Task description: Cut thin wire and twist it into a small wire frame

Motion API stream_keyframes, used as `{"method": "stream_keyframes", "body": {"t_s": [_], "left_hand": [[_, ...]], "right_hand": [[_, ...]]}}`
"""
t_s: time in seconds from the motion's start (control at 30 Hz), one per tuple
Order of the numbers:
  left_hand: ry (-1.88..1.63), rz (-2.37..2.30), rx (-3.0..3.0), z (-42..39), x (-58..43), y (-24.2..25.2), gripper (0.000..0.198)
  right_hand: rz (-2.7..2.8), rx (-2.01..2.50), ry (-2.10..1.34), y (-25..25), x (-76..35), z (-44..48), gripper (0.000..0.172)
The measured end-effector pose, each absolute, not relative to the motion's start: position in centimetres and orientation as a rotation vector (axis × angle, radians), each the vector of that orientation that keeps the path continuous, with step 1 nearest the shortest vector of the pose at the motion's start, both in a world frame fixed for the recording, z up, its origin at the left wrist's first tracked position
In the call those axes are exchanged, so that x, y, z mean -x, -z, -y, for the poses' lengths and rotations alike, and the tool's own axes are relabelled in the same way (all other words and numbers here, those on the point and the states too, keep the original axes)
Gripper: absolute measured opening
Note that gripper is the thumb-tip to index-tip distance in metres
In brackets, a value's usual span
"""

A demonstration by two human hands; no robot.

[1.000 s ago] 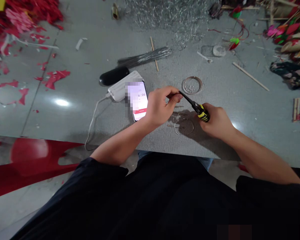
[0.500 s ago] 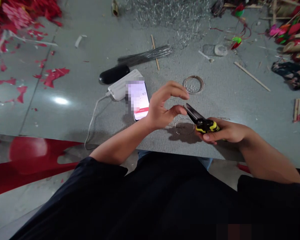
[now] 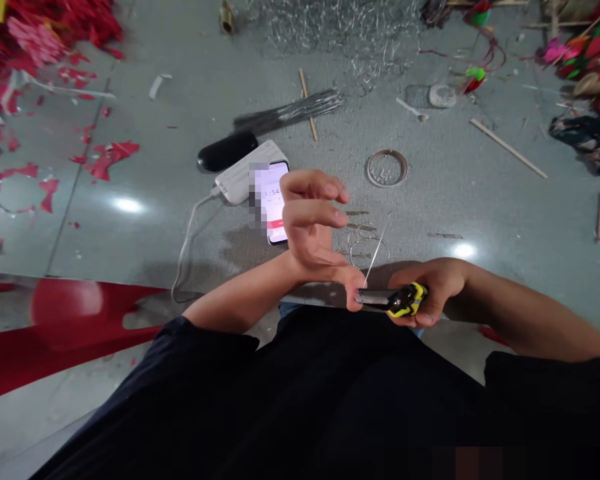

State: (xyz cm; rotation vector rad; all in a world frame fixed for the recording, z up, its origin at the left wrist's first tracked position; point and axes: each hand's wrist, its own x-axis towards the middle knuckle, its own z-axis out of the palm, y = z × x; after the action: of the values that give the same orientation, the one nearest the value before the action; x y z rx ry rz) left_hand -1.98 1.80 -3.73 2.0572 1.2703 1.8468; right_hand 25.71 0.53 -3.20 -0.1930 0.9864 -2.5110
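Observation:
My right hand (image 3: 433, 293) is wrapped round the yellow-and-black handles of a pair of pliers (image 3: 403, 300). The jaws point left, and a thin wire (image 3: 376, 259) rises from them at a slant. My left hand (image 3: 315, 227) has its fingers spread, with the thumb against the jaw tips. Under and beside that hand, thin wire loops (image 3: 353, 248) lie on the table. Past both hands sits a round ring dish (image 3: 387, 168) with small bits inside.
A lit phone (image 3: 275, 200) leans on a white power bank (image 3: 245, 170) with a cable, beside a black case (image 3: 227, 152). Behind lie a bundle of straight wires (image 3: 293, 110), a tangle of wire (image 3: 340, 27) and a wooden stick (image 3: 509, 148). Red scraps (image 3: 107, 157) are scattered left.
The pliers have come down toward my body and turned to point left. My left hand has opened out, its thumb dropping to the jaws. A wire now shows at the jaws.

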Motion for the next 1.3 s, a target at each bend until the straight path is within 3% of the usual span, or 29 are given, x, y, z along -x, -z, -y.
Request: {"method": "stream_keyframes", "body": {"t_s": [0.1, 0.2, 0.3, 0.4, 0.83, 1.0, 1.1, 1.17, 1.23, 1.3], "left_hand": [[-2.205, -0.732, -1.974, -3.3, 1.4, 3.3, 0.091], [-2.007, -0.334, -1.934, -3.6, 1.1, 2.0, 0.079], [-1.672, -0.379, -1.855, -2.9, 1.3, 0.8, 0.05], [-1.589, -0.475, -1.791, -2.4, 1.6, 0.4, 0.034], [-1.515, -0.973, -1.654, -3.0, 2.1, 0.9, 0.064], [-1.551, -1.208, -1.549, -4.7, 2.7, 2.2, 0.047], [-1.527, -1.247, -1.544, -5.0, 2.9, 2.3, 0.041], [-1.507, -1.251, -1.551, -4.8, 2.8, 2.1, 0.038], [-1.501, -1.224, -1.563, -4.4, 2.7, 1.9, 0.034], [-1.481, -1.203, -1.573, -4.1, 2.5, 1.6, 0.028]], "right_hand": [[-1.168, 0.211, 2.667, 2.3, -26.7, -0.8, 0.066], [-1.441, -0.006, 2.713, 0.3, -28.3, -1.7, 0.05], [-1.612, -0.227, 2.697, -1.2, -29.6, -2.5, 0.038], [-1.712, -0.288, 2.708, -1.3, -30.0, -2.6, 0.033], [-1.957, -0.769, 2.509, -1.7, -30.8, -4.3, 0.047], [-2.109, -1.479, 2.317, -1.7, -31.7, -4.9, 0.051], [-2.252, -2.088, 1.97, -1.4, -31.9, -5.5, 0.05], [-2.387, -2.414, 1.395, -0.8, -32.0, -6.1, 0.052], [-2.435, -2.515, 0.781, 0.0, -32.1, -6.7, 0.063], [-2.388, -2.462, 0.535, 0.9, -31.9, -7.2, 0.073]]}}
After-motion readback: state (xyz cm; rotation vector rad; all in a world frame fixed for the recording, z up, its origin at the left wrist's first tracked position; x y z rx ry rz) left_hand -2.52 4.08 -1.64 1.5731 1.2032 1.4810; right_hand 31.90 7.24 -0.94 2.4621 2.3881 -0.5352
